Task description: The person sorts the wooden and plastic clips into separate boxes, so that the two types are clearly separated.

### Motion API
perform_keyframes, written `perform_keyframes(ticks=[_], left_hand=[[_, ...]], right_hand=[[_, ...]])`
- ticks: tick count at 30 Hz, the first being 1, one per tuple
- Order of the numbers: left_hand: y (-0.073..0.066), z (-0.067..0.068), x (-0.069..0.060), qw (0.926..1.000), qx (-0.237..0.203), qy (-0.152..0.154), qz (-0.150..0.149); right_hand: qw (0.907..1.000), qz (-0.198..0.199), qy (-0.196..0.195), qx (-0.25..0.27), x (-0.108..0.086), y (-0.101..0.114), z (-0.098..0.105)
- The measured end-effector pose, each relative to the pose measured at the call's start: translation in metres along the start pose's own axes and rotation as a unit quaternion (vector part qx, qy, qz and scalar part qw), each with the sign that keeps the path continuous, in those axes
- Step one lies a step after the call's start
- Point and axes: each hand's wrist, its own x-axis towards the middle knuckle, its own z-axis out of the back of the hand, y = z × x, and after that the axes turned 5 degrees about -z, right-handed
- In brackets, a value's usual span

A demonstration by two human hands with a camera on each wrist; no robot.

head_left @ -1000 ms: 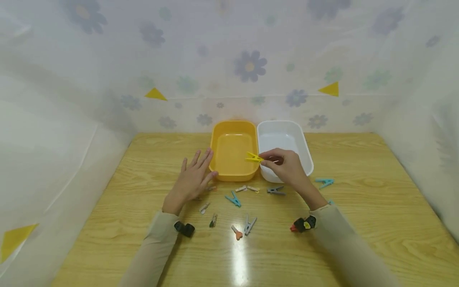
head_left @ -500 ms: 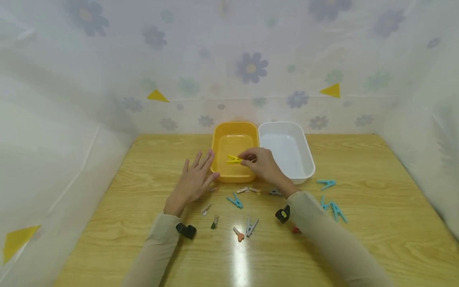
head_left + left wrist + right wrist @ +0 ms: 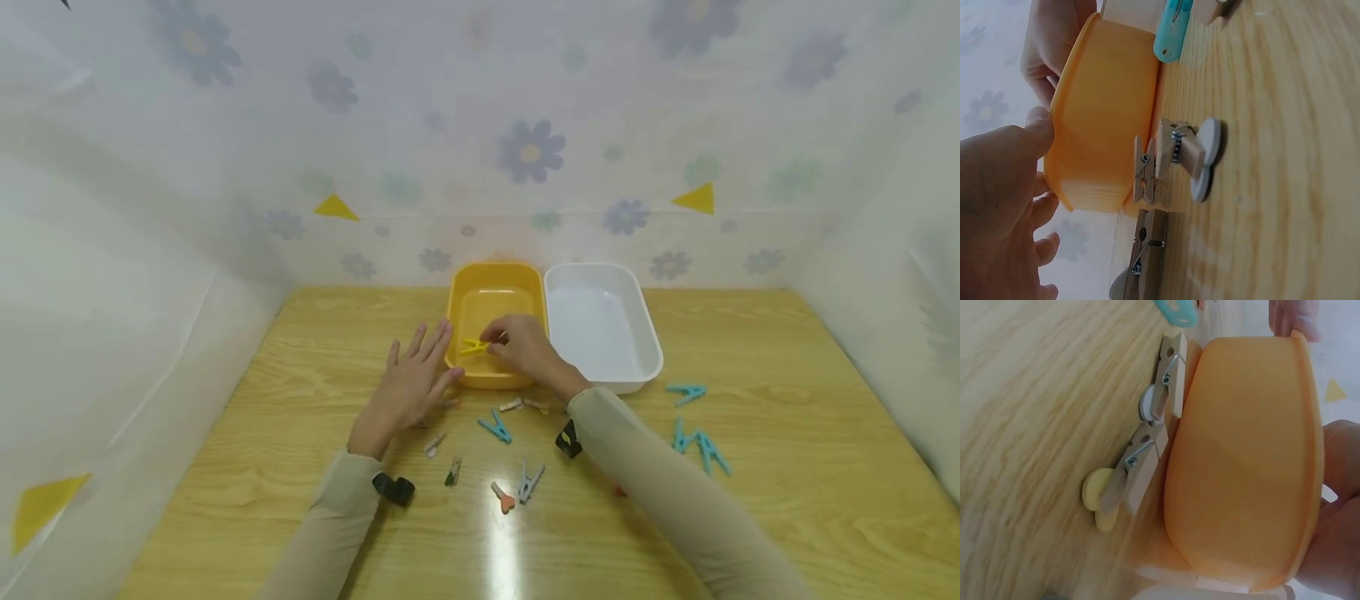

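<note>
My right hand (image 3: 527, 343) pinches a yellow clothespin (image 3: 472, 346) low inside the yellow tub (image 3: 491, 381). My left hand (image 3: 408, 387) has its fingers spread, and its thumb and fingertips touch the tub's left rim. In the left wrist view, the left thumb (image 3: 1040, 128) lies against the rim, with several wooden clothespins (image 3: 1147, 253) on the table below. From the right wrist, the tub wall (image 3: 1241, 456) hides the yellow clothespin, and two small wooden clothespins (image 3: 1138, 465) lie beside the tub.
A white tub (image 3: 603, 333) stands right against the yellow one. Blue clothespins (image 3: 708, 452) lie at the right, with another blue clothespin (image 3: 497, 427) in front of the tubs. Nearer are a grey clothespin (image 3: 529, 482), an orange heart clip (image 3: 504, 498) and a green clip (image 3: 453, 472).
My right hand has moved left from the white tub's near left edge and lowered into the yellow tub, still pinching the yellow clothespin. The left hand stays at the rim.
</note>
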Motion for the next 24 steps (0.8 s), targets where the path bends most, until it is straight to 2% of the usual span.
perform_keyframes(ticks=[11,24], left_hand=[[-0.0028,-0.0001,-0.0025,0.9999,-0.006,-0.01,-0.004],[-0.0065,0.0012,0.0051,0.9999,0.001,-0.006,-0.009]], right_hand=[[0.9988,-0.016,0.027,-0.038,0.0053,-0.0013,-0.0084],[0.9974,-0.016,0.046,-0.053,0.0026,-0.0032,-0.0025]])
